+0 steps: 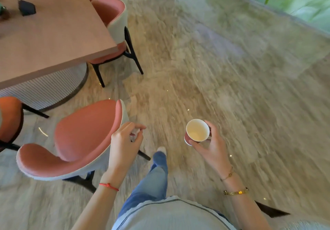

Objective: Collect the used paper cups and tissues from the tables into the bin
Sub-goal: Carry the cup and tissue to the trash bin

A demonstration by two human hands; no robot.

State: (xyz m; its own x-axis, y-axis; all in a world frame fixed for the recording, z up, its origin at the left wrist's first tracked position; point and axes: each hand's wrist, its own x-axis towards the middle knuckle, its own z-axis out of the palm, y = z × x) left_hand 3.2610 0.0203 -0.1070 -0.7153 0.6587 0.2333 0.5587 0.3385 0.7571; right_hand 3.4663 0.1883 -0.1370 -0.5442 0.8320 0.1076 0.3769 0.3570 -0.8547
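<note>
Standing on a polished stone floor (232,87) beside a pink table (53,38), a person holds things in both hands out in front of the body. The right hand (212,149) grips a paper cup (197,131) with thumb and fingers curled round its wall; the cup is red outside, pale inside, and tilts so its open mouth faces up toward the viewer. It seems to sit inside a second cup, though blur makes that unsure. The left hand (125,140) has its fingers bunched together, pinching a small white scrap, likely a tissue (134,133), at the fingertips. Just beside that hand stands a pink chair (80,140), its backrest nearly touching the knuckles. More pink chairs sit along the far edge of the table, near its right corner. A dark folded object (26,7) lies on the table toward its far left edge. One leg in blue jeans (153,179) shows between the two arms.
</note>
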